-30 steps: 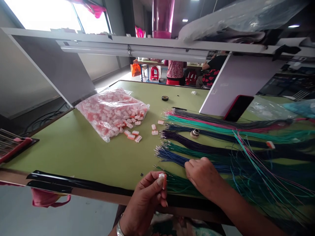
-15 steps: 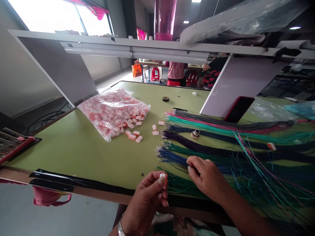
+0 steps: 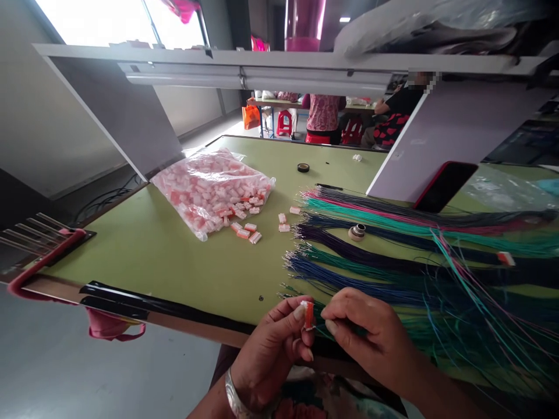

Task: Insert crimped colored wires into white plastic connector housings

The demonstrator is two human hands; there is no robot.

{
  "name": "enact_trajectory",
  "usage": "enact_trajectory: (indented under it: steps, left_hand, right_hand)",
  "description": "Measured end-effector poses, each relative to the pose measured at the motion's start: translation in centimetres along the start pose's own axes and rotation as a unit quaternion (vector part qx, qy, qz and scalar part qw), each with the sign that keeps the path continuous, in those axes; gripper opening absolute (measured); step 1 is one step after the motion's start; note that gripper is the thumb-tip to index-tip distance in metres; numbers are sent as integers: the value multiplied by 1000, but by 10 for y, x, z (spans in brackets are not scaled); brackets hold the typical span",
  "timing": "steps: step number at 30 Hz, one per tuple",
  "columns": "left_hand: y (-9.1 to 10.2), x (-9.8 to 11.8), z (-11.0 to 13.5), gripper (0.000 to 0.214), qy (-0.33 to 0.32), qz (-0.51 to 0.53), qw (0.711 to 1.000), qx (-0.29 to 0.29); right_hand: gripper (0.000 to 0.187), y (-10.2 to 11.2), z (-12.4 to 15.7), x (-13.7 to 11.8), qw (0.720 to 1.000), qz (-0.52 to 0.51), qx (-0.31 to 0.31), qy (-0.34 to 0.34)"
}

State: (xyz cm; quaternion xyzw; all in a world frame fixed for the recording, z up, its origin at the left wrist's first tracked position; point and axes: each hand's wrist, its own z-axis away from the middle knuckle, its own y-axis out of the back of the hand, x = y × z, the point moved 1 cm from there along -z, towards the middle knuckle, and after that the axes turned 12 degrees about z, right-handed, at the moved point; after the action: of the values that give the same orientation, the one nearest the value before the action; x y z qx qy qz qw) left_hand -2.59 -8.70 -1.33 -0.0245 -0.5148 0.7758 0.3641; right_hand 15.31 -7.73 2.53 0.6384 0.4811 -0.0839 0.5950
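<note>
Keeps the orange-and-white connector (image 3: 308,316) pinched between thumb and forefinger of the left hand (image 3: 273,340), by the middle of the tabletop's near edge, with the other fingers curled beneath. Has moved the right hand (image 3: 371,331) away from the blue wires (image 3: 323,273) since half a second ago, to just beside that small ribbed block, with thumb and forefinger pressed together at the tips; cannot tell if gripping a wire there. Wears a shiny silver bangle (image 3: 233,396) on the left wrist. Shows glossy black tape (image 3: 174,306) along the near edge of the smooth green tabletop (image 3: 209,273). Has slender wires laid out towards the right edge in long, gently waving bundles, blue nearest, then dark purple, then teal wires (image 3: 340,208), with bright metal tips at the left ends. Has a few blocky loose connectors (image 3: 247,233) scattered mid-table, beside a crinkled, see-through plastic bag (image 3: 205,192) full of more, near the left edge. Shows a flat black tape roll (image 3: 303,167) farther back, towards the far edge.
</note>
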Motion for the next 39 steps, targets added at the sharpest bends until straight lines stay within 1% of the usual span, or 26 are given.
enact_trajectory:
  steps: [3,7,16,20,25,29,31,33,39]
  left_hand:
    - [-1,-1,0,24,5,7,1000,-5]
    - [-2,-3,0,25,5,11,1000,4]
    - [-4,-4,1,22,1,2,1000,8]
    - [-5,-4,1,21,-17,-23,999,17]
    - [-4,-4,1,21,-43,-57,997,22]
    - [-5,-8,2,19,-48,-82,995,9]
    - [-5,-10,2,19,-49,-90,995,-3]
    - [-6,-11,1,18,-50,-88,995,-7]
    - [-8,-10,-1,21,-46,-75,996,19]
  right_hand:
    - [12,-1,2,0,999,31,16,-11]
    - [15,-6,3,-2,996,72,43,-26]
    - [18,-14,3,-3,994,91,37,-54]
    - [17,-16,2,-4,992,69,19,-106]
    - [17,-19,1,-3,982,-6,-21,-189]
    - [20,-23,4,-3,974,-53,-39,-217]
    - [23,-23,5,-4,974,-54,-38,-217]
    - [25,-21,6,-5,978,-38,-30,-203]
    - [22,-18,8,-2,992,9,-2,-124]
